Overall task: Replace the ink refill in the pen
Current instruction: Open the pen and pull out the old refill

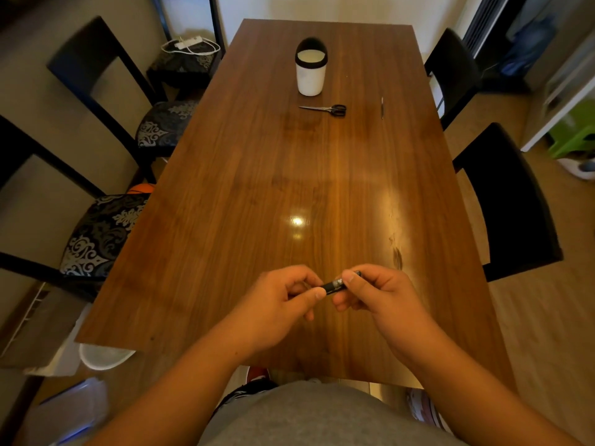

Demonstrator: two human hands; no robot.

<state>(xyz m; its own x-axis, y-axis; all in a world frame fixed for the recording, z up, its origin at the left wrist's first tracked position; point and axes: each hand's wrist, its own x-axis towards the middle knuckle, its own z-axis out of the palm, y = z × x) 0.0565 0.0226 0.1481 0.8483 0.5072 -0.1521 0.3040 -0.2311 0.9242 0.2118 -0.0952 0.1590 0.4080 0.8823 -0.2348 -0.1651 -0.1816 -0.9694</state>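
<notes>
A black pen (pixel 335 285) with a silver band is held level above the near part of the wooden table (pixel 257 188). My left hand (pixel 283 297) grips its left end, thumb and fingers closed around it. My right hand (pixel 376 291) pinches the right end by the silver band. Most of the pen is hidden inside both hands. A thin ink refill (pixel 382 107) lies alone on the far right of the table, well away from both hands.
A white cup with a black rim (pixel 310 72) stands at the far middle of the table, with black-handled scissors (pixel 326 109) just in front of it. Dark chairs (pixel 508 201) line both long sides. A white bin (pixel 103 355) sits by the table's near left corner.
</notes>
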